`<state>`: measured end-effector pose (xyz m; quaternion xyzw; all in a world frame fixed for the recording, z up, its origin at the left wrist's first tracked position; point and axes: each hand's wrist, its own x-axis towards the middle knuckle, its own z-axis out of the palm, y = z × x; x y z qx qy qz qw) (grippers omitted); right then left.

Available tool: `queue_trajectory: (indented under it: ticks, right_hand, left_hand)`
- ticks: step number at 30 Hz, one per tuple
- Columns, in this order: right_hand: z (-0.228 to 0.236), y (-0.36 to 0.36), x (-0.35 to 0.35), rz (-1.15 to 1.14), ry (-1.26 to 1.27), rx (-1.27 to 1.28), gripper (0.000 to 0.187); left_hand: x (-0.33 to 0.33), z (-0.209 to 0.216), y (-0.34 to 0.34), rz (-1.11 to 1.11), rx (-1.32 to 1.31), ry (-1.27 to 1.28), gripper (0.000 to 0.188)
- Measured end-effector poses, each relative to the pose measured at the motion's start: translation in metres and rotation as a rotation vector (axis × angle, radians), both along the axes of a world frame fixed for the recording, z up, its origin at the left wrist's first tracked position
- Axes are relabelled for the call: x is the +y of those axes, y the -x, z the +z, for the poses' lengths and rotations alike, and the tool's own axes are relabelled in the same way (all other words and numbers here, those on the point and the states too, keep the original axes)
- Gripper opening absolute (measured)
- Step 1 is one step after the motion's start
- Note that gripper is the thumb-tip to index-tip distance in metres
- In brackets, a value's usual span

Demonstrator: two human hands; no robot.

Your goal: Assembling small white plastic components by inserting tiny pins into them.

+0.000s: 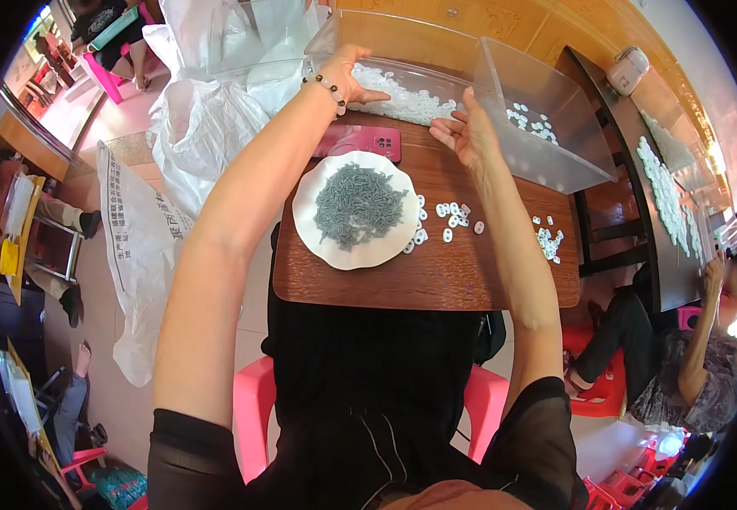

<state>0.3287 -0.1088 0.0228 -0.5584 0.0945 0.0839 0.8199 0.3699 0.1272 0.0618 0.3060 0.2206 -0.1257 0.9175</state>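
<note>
At the far edge of the brown table (300, 280), my left hand (344, 78) is at the left end of a long clear plastic box (411, 34), its fingers apart. Small white pieces with two holes (402, 100) lie heaped in this box. My right hand (469, 132) is by the front wall at the box's right end, thumb up and fingers stretched out; I cannot tell whether it presses on the wall. Between my forearms stands a white scalloped plate (309, 234) with a pile of small grey rod-like pieces (358, 202).
Loose white pieces (449, 223) lie right of the plate. A dark pink phone (368, 140) is behind it. Another clear bin (547, 110) stands to the right, with some white pieces inside. White sacks (207, 119) are at left. A person (683, 365) sits at a dark table (632, 127).
</note>
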Motion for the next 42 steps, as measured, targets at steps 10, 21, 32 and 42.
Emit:
queue_trajectory:
  ticks: [10, 21, 32, 42]
  right_hand:
    - [0.02, 0.031, -0.009, 0.198, 0.274, -0.054, 0.058]
    - [0.08, -0.001, 0.041, 0.372, 0.951, -0.622, 0.042]
    - [0.014, -0.08, 0.134, 0.643, 1.677, -1.011, 0.073]
    - [0.009, -0.082, 0.104, 0.842, 1.828, -0.737, 0.063]
  left_hand:
    - [0.003, -0.019, 0.013, 0.147, 0.074, 0.339, 0.063]
    - [0.006, -0.073, 0.054, 0.146, -0.237, 0.379, 0.026]
    - [-0.021, -0.053, 0.082, 0.199, -0.238, 0.338, 0.047]
    - [-0.027, -0.059, 0.078, 0.107, -0.37, -0.016, 0.037]
